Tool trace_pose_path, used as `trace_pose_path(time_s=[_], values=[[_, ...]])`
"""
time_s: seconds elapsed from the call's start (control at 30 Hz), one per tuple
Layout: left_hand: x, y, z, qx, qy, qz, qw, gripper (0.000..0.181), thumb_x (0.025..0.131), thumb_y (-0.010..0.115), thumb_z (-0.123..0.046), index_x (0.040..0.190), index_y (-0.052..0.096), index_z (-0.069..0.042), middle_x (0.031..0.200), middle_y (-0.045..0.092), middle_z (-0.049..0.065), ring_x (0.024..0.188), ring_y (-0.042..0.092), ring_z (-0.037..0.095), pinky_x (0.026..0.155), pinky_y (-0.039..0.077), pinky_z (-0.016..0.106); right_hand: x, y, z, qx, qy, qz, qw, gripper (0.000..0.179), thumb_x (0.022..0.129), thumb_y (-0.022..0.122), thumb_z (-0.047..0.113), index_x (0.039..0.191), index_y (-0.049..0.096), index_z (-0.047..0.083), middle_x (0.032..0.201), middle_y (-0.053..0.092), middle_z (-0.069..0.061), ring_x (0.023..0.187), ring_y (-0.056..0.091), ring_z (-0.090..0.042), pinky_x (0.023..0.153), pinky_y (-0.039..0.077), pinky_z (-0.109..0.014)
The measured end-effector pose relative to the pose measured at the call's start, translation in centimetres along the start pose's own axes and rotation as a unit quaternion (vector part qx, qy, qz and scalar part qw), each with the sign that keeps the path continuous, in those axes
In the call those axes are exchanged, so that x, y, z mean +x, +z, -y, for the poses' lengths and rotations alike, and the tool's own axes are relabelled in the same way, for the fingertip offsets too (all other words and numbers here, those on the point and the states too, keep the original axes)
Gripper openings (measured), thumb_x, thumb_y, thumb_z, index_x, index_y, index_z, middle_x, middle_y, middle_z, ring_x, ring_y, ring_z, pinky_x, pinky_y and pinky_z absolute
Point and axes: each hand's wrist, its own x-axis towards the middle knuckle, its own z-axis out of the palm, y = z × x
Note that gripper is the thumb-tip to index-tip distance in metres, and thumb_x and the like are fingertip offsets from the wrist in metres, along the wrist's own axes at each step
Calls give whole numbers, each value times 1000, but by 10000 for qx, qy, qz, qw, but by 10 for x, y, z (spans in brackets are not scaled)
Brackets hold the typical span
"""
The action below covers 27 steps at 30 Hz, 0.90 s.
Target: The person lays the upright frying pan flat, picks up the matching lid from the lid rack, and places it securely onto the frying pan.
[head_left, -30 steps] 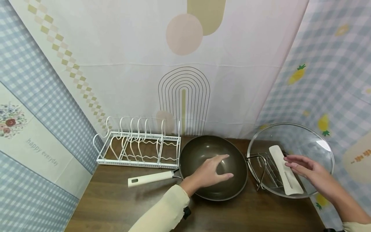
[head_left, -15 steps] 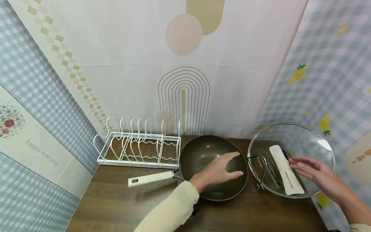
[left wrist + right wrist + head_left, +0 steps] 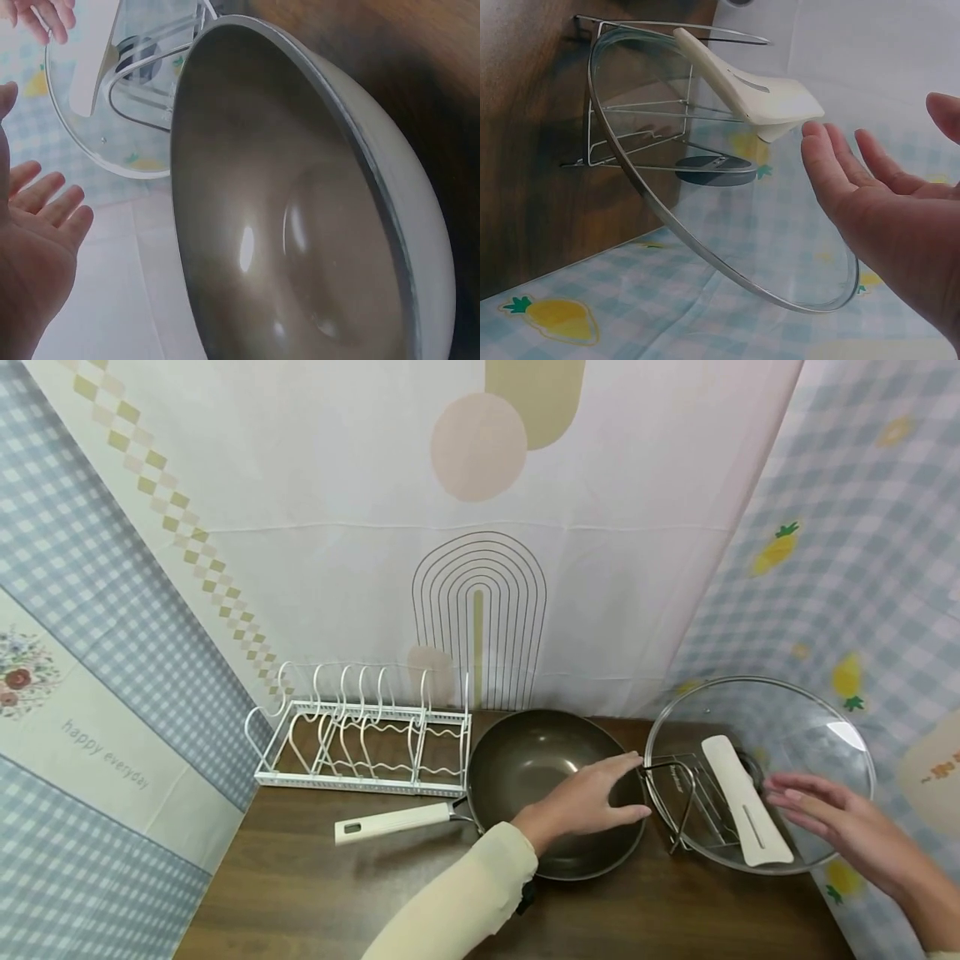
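Observation:
My left hand (image 3: pixel 592 797) hovers over the right side of a dark-coated wok (image 3: pixel 517 760), fingers and thumb spread and nothing held. In the left wrist view that same hand (image 3: pixel 41 240) is apart from the wok's rim (image 3: pixel 360 142). A glass lid (image 3: pixel 813 735) with a metal rim leans in a wire stand (image 3: pixel 686 802) at the right. Its long cream handle (image 3: pixel 746 810) faces up. Just right of the handle is my right hand (image 3: pixel 840 822), with extended fingers. In the right wrist view, the fingertips (image 3: pixel 814 131) come close to the handle's end without gripping it.
Left of the wok stands a white rack (image 3: pixel 360 785) with several upright wire loops. The wok's cream handle (image 3: pixel 393 824) points left, in front of the rack. A wooden table (image 3: pixel 300 893) carries everything, with patterned cloth walls (image 3: pixel 337 568) behind and at both sides.
My left hand has moved right across the wok towards the lid stand. My right hand has drawn slightly right, away from the lid's handle. Wok, lid and rack stay in place.

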Motion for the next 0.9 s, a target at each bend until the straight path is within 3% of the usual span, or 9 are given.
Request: trace_pose_path(time_s=[0.4,0.53,0.6,0.7,0.77,0.9], values=[[16,12,-12,524,13,444,9976,78,91,46,-65,154,18,-28,161,17,-13,147,18,2,118,27,23,0,-5,-1,-143,359,250,9989,33,106,27,10,128,46,28,126,59,22,114,59,5,89,50,-11],[21,17,-15,672,48,579,9960,79,91,44,-66,154,16,-27,161,12,-14,149,12,1,118,24,22,0,-6,0,-310,633,93,9975,29,107,29,14,126,46,28,122,60,25,112,60,5,87,51,-12],[24,19,-16,737,24,618,9954,81,90,44,-67,154,15,-28,161,10,-15,149,11,1,118,24,22,1,-7,2,-564,821,-4,9950,31,107,29,19,135,41,16,120,59,27,110,60,6,86,51,-12],[27,22,-17,870,12,657,9940,83,89,44,-69,154,13,-28,161,6,-16,149,11,2,117,26,21,3,-9,5,-942,1069,15,9898,50,108,27,26,145,23,-8,119,57,30,110,59,8,86,51,-13],[29,24,-17,945,17,692,9931,84,88,43,-70,154,11,-30,161,4,-17,149,11,3,117,26,21,4,-12,8,-917,1174,225,9886,60,108,22,29,144,11,-18,120,56,31,110,58,9,86,50,-13],[33,27,-17,1092,69,803,9907,86,88,40,-73,154,6,-31,161,-1,-17,150,10,5,118,24,22,3,-19,11,-145,1222,889,9884,50,108,13,28,147,27,0,126,56,27,115,56,8,91,49,-13]])
